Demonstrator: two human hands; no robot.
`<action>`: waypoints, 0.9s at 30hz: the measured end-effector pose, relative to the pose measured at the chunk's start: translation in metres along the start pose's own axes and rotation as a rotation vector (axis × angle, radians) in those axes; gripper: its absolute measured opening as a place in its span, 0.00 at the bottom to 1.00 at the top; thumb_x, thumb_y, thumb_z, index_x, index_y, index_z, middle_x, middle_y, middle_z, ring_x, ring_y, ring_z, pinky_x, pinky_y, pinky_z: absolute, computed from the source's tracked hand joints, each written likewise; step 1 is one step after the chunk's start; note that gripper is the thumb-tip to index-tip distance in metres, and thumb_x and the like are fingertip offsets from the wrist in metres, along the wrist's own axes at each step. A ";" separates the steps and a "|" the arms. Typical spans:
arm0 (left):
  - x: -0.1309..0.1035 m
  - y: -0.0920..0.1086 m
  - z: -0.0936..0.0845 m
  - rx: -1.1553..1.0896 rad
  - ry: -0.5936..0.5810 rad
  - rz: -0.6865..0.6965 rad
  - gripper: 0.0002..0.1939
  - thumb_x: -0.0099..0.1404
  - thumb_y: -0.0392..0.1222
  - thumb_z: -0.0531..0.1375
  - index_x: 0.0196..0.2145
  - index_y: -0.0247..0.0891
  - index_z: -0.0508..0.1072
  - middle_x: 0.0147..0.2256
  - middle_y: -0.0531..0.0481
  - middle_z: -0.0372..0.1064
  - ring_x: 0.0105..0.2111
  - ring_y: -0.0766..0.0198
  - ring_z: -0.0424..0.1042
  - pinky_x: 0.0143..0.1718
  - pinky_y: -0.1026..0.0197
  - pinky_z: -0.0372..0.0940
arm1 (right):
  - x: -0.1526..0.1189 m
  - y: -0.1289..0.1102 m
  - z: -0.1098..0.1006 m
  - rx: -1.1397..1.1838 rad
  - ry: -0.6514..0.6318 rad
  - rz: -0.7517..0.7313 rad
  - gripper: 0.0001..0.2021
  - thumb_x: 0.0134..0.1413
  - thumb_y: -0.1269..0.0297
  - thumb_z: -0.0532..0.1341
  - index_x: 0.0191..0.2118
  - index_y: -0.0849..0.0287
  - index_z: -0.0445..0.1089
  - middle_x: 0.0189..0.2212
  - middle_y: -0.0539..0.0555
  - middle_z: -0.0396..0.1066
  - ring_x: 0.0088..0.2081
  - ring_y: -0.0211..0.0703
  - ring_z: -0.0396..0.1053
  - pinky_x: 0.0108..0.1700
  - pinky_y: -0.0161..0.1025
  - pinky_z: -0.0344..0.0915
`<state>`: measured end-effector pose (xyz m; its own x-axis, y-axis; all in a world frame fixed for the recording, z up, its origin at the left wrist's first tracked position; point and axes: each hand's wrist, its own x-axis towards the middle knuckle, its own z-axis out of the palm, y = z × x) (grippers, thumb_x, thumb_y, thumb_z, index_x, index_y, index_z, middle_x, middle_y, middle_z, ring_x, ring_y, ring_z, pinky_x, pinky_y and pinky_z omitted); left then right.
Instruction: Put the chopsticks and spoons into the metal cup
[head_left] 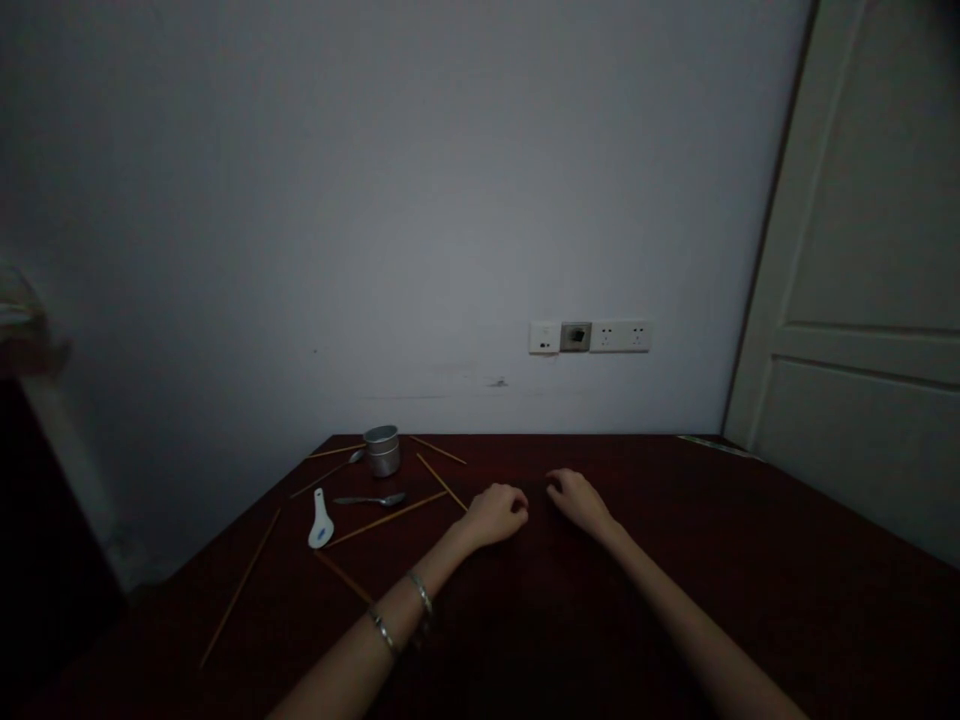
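My left hand (496, 513) rests on the dark red table, its fingers loosely bent and a gap showing by the thumb. It holds nothing that I can see. Close by its wrist lie wooden chopsticks (386, 519). To the right, my right hand (579, 497) is also on the table, fingers slightly curved and apart, with nothing in it. Left of my hands are a metal fork (371, 500), a white ceramic spoon (321, 520) with a blue mark, a metal spoon (355, 457) and a silver metal cup (382, 452) standing upright.
Several more chopsticks (240, 588) are scattered over the left side of the table (675, 560). A pale wall with sockets (620, 336) rises behind it. At the right stands a light door (862, 300). A thin strip (720, 446) lies by the far right edge.
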<state>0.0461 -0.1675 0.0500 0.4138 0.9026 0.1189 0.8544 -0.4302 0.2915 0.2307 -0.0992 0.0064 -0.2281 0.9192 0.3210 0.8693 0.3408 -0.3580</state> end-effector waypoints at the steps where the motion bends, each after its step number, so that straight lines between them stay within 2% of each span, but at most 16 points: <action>1: -0.004 -0.003 -0.008 0.007 0.010 -0.003 0.15 0.59 0.40 0.50 0.40 0.42 0.72 0.41 0.49 0.70 0.43 0.59 0.68 0.44 0.60 0.62 | 0.008 -0.010 0.002 0.034 -0.010 -0.024 0.18 0.51 0.67 0.51 0.47 0.64 0.68 0.45 0.60 0.69 0.49 0.46 0.65 0.51 0.37 0.57; 4: -0.017 -0.023 -0.027 0.074 0.048 -0.062 0.13 0.57 0.38 0.51 0.38 0.41 0.73 0.38 0.48 0.72 0.39 0.59 0.70 0.40 0.61 0.63 | 0.031 -0.044 0.011 0.136 -0.052 -0.104 0.18 0.50 0.68 0.53 0.47 0.63 0.68 0.44 0.58 0.71 0.47 0.44 0.66 0.50 0.35 0.58; 8: -0.038 -0.069 -0.042 0.207 0.061 -0.202 0.12 0.56 0.35 0.52 0.35 0.40 0.73 0.35 0.46 0.71 0.36 0.60 0.70 0.36 0.62 0.63 | 0.060 -0.086 0.027 0.223 -0.106 -0.190 0.17 0.48 0.71 0.54 0.45 0.62 0.70 0.42 0.58 0.72 0.45 0.43 0.68 0.47 0.33 0.59; 13: -0.071 -0.131 -0.049 0.325 0.051 -0.312 0.09 0.56 0.34 0.52 0.31 0.37 0.71 0.34 0.44 0.70 0.36 0.57 0.70 0.34 0.61 0.62 | 0.088 -0.128 0.057 0.246 -0.162 -0.237 0.15 0.47 0.72 0.55 0.41 0.61 0.72 0.38 0.58 0.74 0.41 0.43 0.70 0.43 0.32 0.61; 16: -0.088 -0.156 -0.050 0.315 0.032 -0.304 0.08 0.56 0.36 0.53 0.33 0.37 0.71 0.36 0.45 0.70 0.38 0.57 0.70 0.35 0.61 0.62 | 0.098 -0.145 0.076 0.239 -0.198 -0.241 0.13 0.47 0.72 0.56 0.39 0.62 0.73 0.37 0.58 0.74 0.39 0.42 0.71 0.40 0.32 0.61; 19: -0.100 -0.167 -0.048 0.293 0.017 -0.275 0.10 0.56 0.38 0.53 0.36 0.37 0.71 0.38 0.44 0.69 0.39 0.57 0.69 0.37 0.61 0.62 | 0.105 -0.158 0.094 0.216 -0.229 -0.227 0.11 0.48 0.71 0.56 0.38 0.61 0.73 0.36 0.58 0.74 0.39 0.42 0.71 0.39 0.32 0.61; 23: -0.106 -0.170 -0.042 0.295 0.006 -0.253 0.13 0.59 0.38 0.51 0.41 0.36 0.70 0.40 0.42 0.68 0.40 0.57 0.69 0.39 0.59 0.63 | 0.111 -0.170 0.112 0.168 -0.256 -0.187 0.09 0.49 0.66 0.58 0.34 0.61 0.73 0.34 0.59 0.74 0.37 0.44 0.72 0.37 0.33 0.62; 27: -0.105 -0.172 -0.035 0.363 -0.025 -0.238 0.13 0.61 0.36 0.49 0.39 0.34 0.71 0.39 0.40 0.69 0.40 0.56 0.69 0.39 0.58 0.63 | 0.114 -0.178 0.125 0.107 -0.257 -0.147 0.10 0.47 0.63 0.59 0.34 0.63 0.73 0.35 0.62 0.73 0.38 0.49 0.71 0.37 0.37 0.64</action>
<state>-0.1555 -0.1878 0.0201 0.1958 0.9785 0.0641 0.9801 -0.1932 -0.0449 -0.0051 -0.0302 -0.0024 -0.4631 0.8738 0.1485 0.7711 0.4798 -0.4186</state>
